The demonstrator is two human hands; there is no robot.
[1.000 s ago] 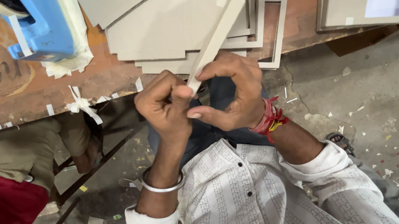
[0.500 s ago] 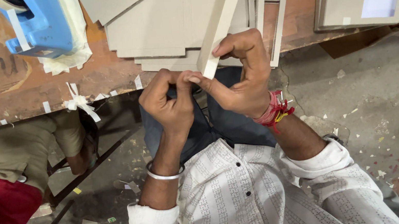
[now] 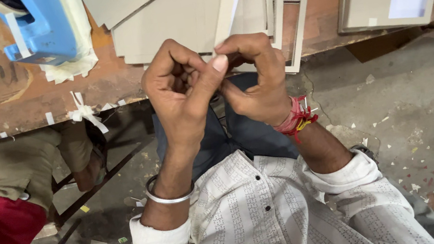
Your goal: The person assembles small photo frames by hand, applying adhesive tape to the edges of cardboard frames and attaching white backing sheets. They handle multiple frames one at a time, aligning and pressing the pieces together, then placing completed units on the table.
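Both hands are up in front of the chest, drawn close together and touching at the fingers. The left hand (image 3: 179,96) is curled into a loose fist — knuckles toward the camera, its thumb stretched out to the right so the nail meets the other hand. The right hand (image 3: 256,79) arches over, fingers (image 3: 243,47) bent down and bunched at the tips, pinching in tight against the left thumb. Both wrists are bent, forearms rising from rolled-up white sleeves and angling inward to form a narrow V. A metal bangle sits on the left wrist, red thread on the right — elbows tucked near the body.
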